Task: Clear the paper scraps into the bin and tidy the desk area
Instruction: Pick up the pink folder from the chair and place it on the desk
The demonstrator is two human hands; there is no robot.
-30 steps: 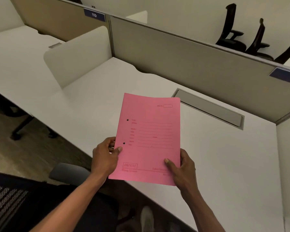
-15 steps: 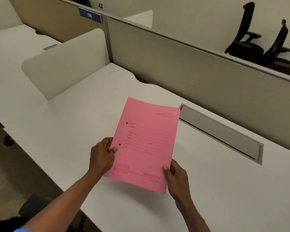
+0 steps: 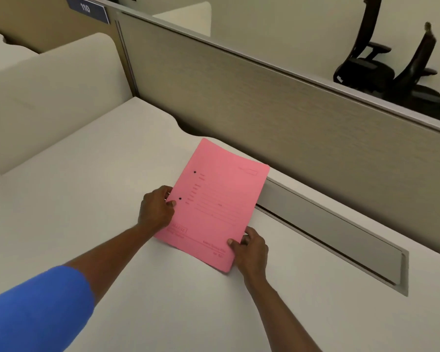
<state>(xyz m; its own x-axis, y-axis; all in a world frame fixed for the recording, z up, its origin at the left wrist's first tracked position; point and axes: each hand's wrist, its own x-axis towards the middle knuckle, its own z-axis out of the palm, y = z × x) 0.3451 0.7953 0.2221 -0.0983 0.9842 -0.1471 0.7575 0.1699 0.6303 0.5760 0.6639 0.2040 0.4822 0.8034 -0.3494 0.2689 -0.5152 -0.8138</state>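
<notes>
A pink paper folder (image 3: 216, 199) with two punched holes and printed lines lies low over the white desk (image 3: 92, 199), its far edge close to the partition. My left hand (image 3: 156, 210) pinches its left edge beside the lower hole. My right hand (image 3: 250, 252) grips its near right corner, thumb on top. No paper scraps and no bin are in view.
A grey cable flap (image 3: 341, 240) runs along the desk's back right, just beside the folder. A beige partition (image 3: 264, 105) closes the back, and a cream side divider (image 3: 51, 97) stands at the left. Black office chairs (image 3: 381, 62) sit beyond the partition.
Both hands have carried the pink folder forward and down, from above the desk's front edge to low over the desk near the partition. The view has moved in over the desk.
</notes>
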